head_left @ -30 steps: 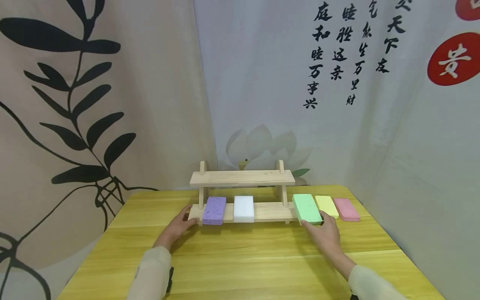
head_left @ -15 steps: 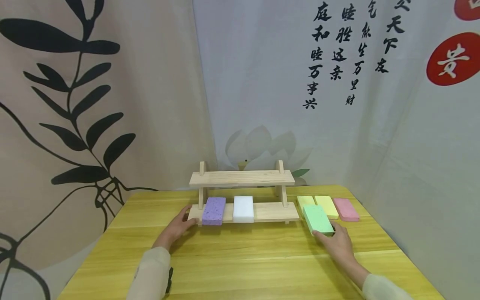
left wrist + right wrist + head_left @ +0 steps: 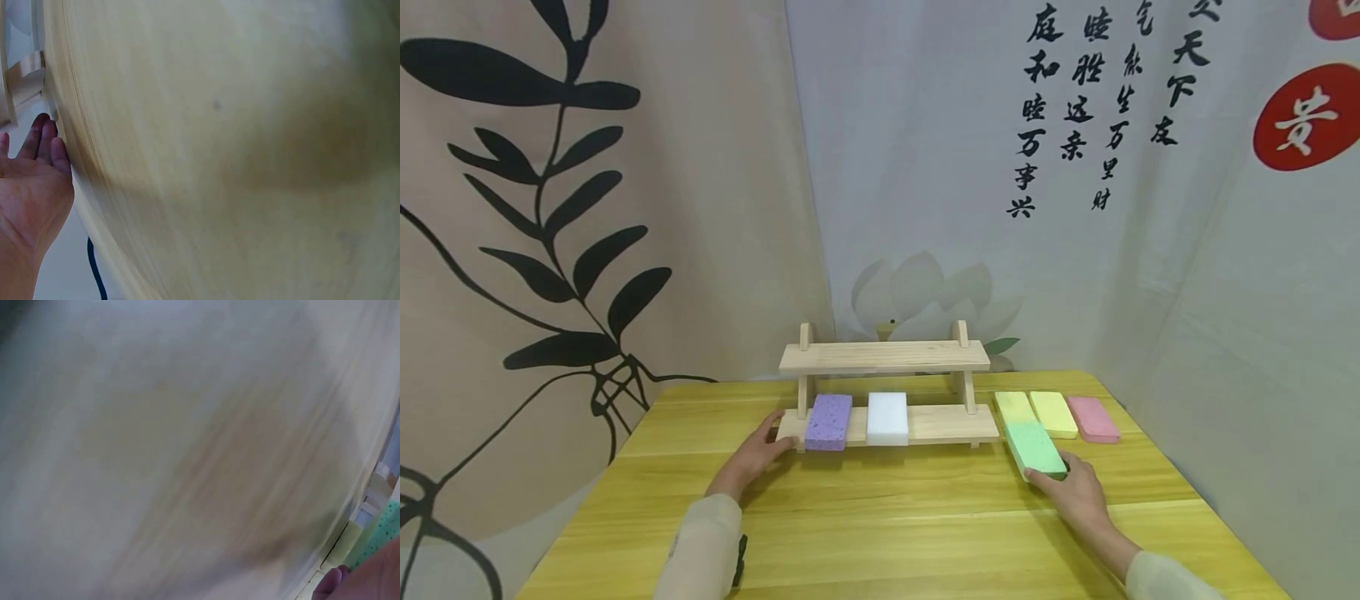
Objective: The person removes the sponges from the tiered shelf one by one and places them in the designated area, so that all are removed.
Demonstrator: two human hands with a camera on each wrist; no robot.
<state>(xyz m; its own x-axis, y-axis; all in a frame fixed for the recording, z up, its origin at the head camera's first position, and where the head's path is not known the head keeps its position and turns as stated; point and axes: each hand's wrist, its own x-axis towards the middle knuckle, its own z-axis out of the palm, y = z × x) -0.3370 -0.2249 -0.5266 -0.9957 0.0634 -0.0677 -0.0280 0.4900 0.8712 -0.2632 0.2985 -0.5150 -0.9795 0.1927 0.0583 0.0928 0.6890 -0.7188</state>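
Note:
A two-tier wooden rack point(image 3: 883, 356) stands on the table, with a purple sponge point(image 3: 828, 422) and a white sponge point(image 3: 887, 418) on its lower shelf. The left hand point(image 3: 754, 457) grips the left end of that shelf between thumb and fingers; in the left wrist view the same hand point(image 3: 34, 200) shows its palm beside the rack. To the right of the rack, the right hand point(image 3: 1081, 497) pinches the near end of a green sponge point(image 3: 1033, 449). In the right wrist view the green sponge point(image 3: 382, 532) is partly covered by the hand point(image 3: 369, 578).
Just beyond the green sponge lies a yellow sponge point(image 3: 1013, 406), with a second yellow sponge point(image 3: 1053, 414) and a pink sponge point(image 3: 1093, 419) to its right. The wooden table point(image 3: 880, 525) reaches back to a printed cloth point(image 3: 730, 208).
The green sponge has moved right and toward the person, away from the shelf's right end, in the right hand, uncovering the left yellow sponge. The left hand stays at the rack.

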